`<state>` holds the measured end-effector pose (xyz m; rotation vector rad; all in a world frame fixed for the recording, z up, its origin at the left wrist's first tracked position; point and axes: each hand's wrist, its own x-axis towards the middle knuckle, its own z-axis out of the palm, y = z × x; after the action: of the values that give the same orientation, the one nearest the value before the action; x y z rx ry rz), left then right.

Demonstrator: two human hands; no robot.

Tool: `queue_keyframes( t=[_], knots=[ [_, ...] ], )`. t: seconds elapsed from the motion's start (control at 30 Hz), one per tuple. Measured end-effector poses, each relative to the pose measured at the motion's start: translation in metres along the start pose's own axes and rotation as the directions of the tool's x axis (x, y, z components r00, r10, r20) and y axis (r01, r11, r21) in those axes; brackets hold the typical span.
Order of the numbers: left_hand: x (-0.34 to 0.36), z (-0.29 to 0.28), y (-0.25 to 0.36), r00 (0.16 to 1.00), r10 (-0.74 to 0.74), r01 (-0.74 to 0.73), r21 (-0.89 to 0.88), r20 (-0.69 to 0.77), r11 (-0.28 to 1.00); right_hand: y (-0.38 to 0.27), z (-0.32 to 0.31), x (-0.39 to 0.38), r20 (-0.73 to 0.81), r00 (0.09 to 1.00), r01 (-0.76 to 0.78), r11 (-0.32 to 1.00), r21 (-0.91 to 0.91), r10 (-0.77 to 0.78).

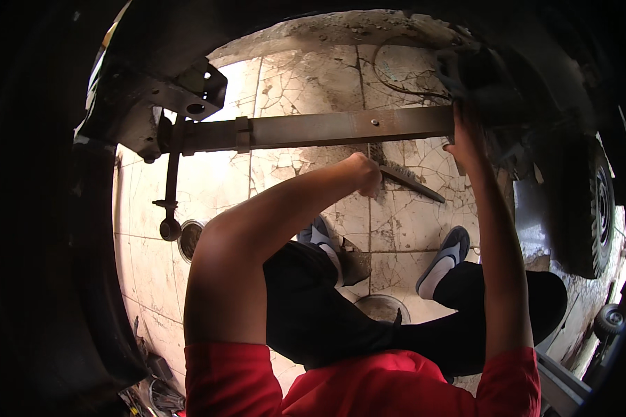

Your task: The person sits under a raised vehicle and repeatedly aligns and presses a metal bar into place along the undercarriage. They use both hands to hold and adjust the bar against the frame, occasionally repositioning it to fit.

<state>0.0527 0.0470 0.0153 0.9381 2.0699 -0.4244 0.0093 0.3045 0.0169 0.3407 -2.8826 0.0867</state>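
We see the left hand closed around a brush beside the metal bar; the right hand, half-open, thumb spread, rests against the bar.

The left arm bends at the elbow and reaches across; the left hand is curled up; the right arm stretches forward; the right hand pokes its thumb left.

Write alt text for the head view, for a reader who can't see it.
A person's left hand holds a brush just below a long metal bar under a vehicle, while the right hand is at the bar's right part. Below are cracked floor tiles and the person's dark trousers and red shirt.
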Motion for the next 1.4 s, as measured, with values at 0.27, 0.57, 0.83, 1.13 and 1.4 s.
queue_keyframes(
  t=[0.27,0.57,0.83,1.13,1.4],
  knots=[
    [-0.005,0.01,-0.01,0.998,0.054,-0.053,0.019,-0.04,0.998,0.0,-0.001,-0.026,-0.003,1.0,0.003,1.0,-0.006,-0.003],
    [0.002,0.005,-0.007,0.996,0.081,-0.081,-0.004,-0.041,0.997,0.0,-0.003,-0.001,-0.047,0.998,0.045,0.996,-0.073,-0.049],
    [0.005,0.019,-0.015,0.995,0.077,-0.077,0.002,-0.057,0.997,0.003,-0.003,-0.021,-0.004,0.999,0.031,0.997,-0.073,-0.032],
    [0.001,0.004,-0.006,0.998,0.051,-0.051,0.004,-0.042,0.999,-0.002,0.0,-0.004,0.015,1.0,0.011,0.998,-0.06,-0.01],
    [0.006,0.008,-0.008,0.997,0.073,-0.074,0.044,0.025,0.996,-0.003,0.0,-0.002,0.059,0.996,-0.058,0.992,-0.111,0.065]
  ],
)
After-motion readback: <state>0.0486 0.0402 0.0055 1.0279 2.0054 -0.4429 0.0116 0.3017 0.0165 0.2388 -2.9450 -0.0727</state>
